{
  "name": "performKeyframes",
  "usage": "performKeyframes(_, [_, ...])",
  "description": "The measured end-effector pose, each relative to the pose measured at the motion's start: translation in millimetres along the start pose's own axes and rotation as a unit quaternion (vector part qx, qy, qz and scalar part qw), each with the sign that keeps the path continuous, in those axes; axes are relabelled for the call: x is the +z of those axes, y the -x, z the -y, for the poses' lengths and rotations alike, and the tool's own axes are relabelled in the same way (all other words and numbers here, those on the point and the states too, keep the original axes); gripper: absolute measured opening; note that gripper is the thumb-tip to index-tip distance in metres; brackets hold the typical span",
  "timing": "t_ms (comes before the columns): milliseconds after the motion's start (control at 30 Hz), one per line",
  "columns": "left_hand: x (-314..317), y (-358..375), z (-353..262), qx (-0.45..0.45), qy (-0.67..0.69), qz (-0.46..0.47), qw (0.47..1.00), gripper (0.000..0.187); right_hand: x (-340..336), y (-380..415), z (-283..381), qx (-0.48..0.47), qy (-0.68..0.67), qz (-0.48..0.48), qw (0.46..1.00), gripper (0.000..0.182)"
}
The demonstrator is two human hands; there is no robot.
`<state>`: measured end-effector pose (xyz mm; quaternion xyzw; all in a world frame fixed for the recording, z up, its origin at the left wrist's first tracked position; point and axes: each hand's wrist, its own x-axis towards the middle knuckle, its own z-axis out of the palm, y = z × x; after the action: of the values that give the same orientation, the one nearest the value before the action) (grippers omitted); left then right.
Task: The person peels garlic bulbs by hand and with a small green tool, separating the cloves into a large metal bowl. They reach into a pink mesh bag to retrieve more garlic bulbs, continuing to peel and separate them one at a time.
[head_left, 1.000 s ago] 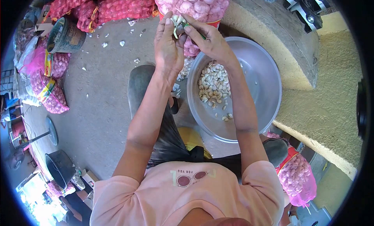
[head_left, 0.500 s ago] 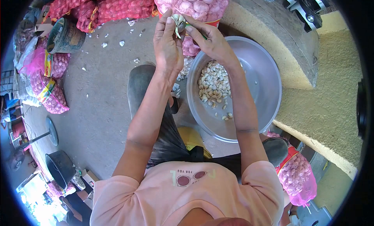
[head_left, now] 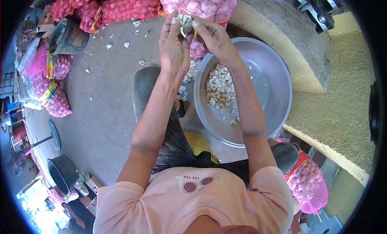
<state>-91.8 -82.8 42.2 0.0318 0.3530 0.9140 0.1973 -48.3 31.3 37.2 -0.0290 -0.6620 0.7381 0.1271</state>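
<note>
A partly opened garlic bulb (head_left: 185,22), with pale cloves showing and a strip of skin hanging down, is held up beyond my knees. My left hand (head_left: 172,46) closes round it from the left, thumb upright against it. From the other side my right hand (head_left: 215,37) grips the bulb with thumb and fingers; anything else in its palm is hidden. Below my right forearm stands a wide grey plastic basin (head_left: 285,80). Loose garlic cloves (head_left: 219,84) lie heaped on its left side, with a few scattered across the bottom.
A pink net sack of garlic (head_left: 203,3) stands just past my hands. Red net sacks (head_left: 129,10) line the back. At left are a bucket (head_left: 70,38), more garlic sacks (head_left: 54,99) and a black tub (head_left: 62,173). A concrete ledge (head_left: 282,36) borders the basin. I sit over a yellow container (head_left: 196,142).
My right hand has turned slightly on the bulb, its thumb moving up. A green strip seen between its fingers before is now mostly hidden. My left hand has barely moved.
</note>
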Motion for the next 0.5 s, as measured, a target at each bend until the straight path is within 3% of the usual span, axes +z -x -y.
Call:
performKeyframes(67, [-3, -1, 3, 0.002, -0.004, 0.005, 1.0, 0.033, -2, -1, -10, -0.016, 0.093, -0.077, 0.993, 0.042])
performKeyframes(200, [-2, -2, 4, 0.006, -0.011, 0.006, 1.0, 0.033, -3, -12, -19, -0.074, 0.126, -0.138, 0.98, 0.037])
performKeyframes(267, [-2, -1, 5, 0.01, -0.016, -0.001, 1.0, 0.032, -1, -15, -19, -0.2, 0.163, -0.163, 0.952, 0.03])
performKeyframes(500, [-8, -4, 4, 0.049, -0.054, 0.013, 0.997, 0.037, 6, -22, -19, -0.156, 0.175, -0.191, 0.953, 0.019])
